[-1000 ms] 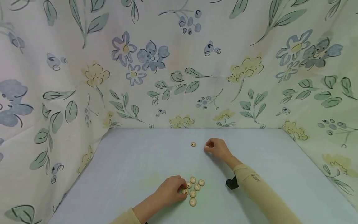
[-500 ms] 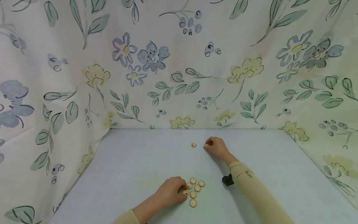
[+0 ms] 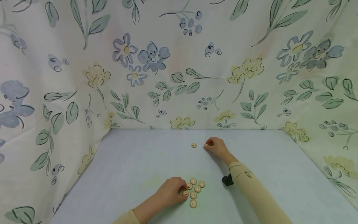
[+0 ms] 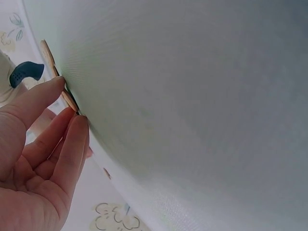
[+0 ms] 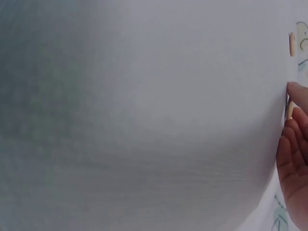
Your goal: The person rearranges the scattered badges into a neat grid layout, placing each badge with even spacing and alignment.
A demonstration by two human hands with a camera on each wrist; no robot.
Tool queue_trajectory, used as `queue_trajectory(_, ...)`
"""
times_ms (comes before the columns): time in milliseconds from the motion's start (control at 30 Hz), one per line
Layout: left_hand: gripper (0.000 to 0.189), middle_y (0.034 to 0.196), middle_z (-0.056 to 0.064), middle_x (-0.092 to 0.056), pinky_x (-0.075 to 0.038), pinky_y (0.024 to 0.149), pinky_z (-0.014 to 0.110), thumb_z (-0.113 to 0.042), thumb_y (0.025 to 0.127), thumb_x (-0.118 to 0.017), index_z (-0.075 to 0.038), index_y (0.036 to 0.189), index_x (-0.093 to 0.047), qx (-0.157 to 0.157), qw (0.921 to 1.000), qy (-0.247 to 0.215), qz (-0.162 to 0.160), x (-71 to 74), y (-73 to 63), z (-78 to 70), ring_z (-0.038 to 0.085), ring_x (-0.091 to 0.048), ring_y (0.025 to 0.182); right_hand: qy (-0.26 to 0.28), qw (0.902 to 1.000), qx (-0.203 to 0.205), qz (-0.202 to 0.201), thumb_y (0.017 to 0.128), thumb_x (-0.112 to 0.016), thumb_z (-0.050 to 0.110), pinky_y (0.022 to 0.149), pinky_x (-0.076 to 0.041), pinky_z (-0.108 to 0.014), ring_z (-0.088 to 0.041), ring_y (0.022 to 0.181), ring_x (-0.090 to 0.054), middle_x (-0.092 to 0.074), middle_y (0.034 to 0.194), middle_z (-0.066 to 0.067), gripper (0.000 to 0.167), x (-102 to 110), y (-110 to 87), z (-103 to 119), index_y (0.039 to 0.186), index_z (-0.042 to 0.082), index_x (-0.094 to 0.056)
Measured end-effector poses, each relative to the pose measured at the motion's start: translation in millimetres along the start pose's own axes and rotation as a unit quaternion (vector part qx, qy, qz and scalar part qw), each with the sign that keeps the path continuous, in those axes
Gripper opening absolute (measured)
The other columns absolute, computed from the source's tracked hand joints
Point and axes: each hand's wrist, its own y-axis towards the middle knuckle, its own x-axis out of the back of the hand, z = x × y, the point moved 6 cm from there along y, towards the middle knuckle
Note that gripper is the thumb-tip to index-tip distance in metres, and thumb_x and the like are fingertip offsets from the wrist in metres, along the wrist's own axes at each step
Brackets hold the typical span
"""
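Observation:
My left hand (image 3: pixel 171 192) pinches a round wooden button (image 3: pixel 185 193) between thumb and fingers at the left side of a cluster of similar pale buttons. In the left wrist view this button (image 4: pixel 70 100) appears edge-on, thumb on one side and fingertips on the other. Farther back, my right hand (image 3: pixel 217 147) holds another wooden button (image 3: pixel 206 145) by its edges, low at the tabletop; fingers partly hide it. The right wrist view shows that button (image 5: pixel 289 110) as a thin edge between thumb and fingers. A single button (image 3: pixel 194 145) lies just left of the right hand.
Several loose buttons (image 3: pixel 193 195) lie flat right of the left hand, in an uneven group. All rest on a white-covered table (image 3: pixel 134 161). A floral curtain (image 3: pixel 179 62) rises at the back and both sides. A black piece (image 3: pixel 227 180) sits at the right wrist.
The right forearm has swung slightly left, and the black piece at its wrist with it. Both hands keep their pinch on the same buttons; the buttons stay in place.

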Motion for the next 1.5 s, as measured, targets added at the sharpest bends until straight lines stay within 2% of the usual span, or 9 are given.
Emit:
queue_trajectory(500,0.015,0.073,-0.011,-0.054,-0.041,0.061,0.018,-0.012,0.074,-0.080,-0.010,0.086,-0.071,0.002,1.0000,-0.005,0.001,0.7,-0.7,-2.1,0.000,-0.043,0.064,-0.002,1.0000,0.006,0.002,0.086,-0.074,0.015,0.077,-0.046,-0.037,-0.022,0.083,-0.056,-0.062,0.088,-0.007,0.021,-0.4,0.4,-3.2,0.098,0.000,-0.065)
queue_trajectory(900,0.015,0.073,-0.010,-0.054,-0.041,0.061,0.019,-0.013,0.074,-0.080,-0.010,0.086,-0.070,0.003,1.0000,-0.004,-0.001,0.7,-0.9,0.6,0.001,-0.043,0.064,-0.002,0.9999,0.007,0.008,0.084,-0.076,0.017,0.079,-0.048,-0.037,-0.022,0.088,-0.058,-0.064,0.093,-0.007,0.030,2.1,-4.8,-3.0,0.106,-0.001,-0.066)
queue_trajectory(1133,0.016,0.074,-0.009,-0.054,-0.041,0.060,0.020,-0.013,0.075,-0.081,-0.011,0.087,-0.070,0.001,1.0000,-0.002,-0.002,1.9,-1.8,-0.4,0.001,-0.043,0.064,0.012,0.9995,0.027,0.007,0.084,-0.076,0.019,0.073,-0.048,-0.034,-0.022,0.088,-0.059,-0.065,0.094,-0.006,0.025,11.1,-20.3,2.5,0.103,0.003,-0.068)
queue_trajectory(1267,0.016,0.074,-0.009,-0.054,-0.040,0.060,0.020,-0.013,0.075,-0.081,-0.011,0.087,-0.070,0.002,1.0000,-0.001,0.003,1.4,-1.7,-1.1,0.002,-0.042,0.064,0.025,0.9987,0.042,0.014,0.085,-0.075,0.020,0.074,-0.049,-0.034,-0.022,0.090,-0.060,-0.067,0.097,-0.007,0.027,15.7,-33.5,6.5,0.105,0.003,-0.068)
queue_trajectory(1500,0.018,0.075,-0.009,-0.054,-0.041,0.061,0.020,-0.014,0.075,-0.081,-0.010,0.088,-0.070,0.004,0.9999,0.004,0.008,0.1,-0.7,-0.5,0.001,-0.043,0.065,0.067,0.9955,0.057,0.034,0.083,-0.078,0.024,0.074,-0.050,-0.029,-0.015,0.086,-0.060,-0.066,0.091,0.001,0.029,15.0,-62.0,14.6,0.104,0.006,-0.069)
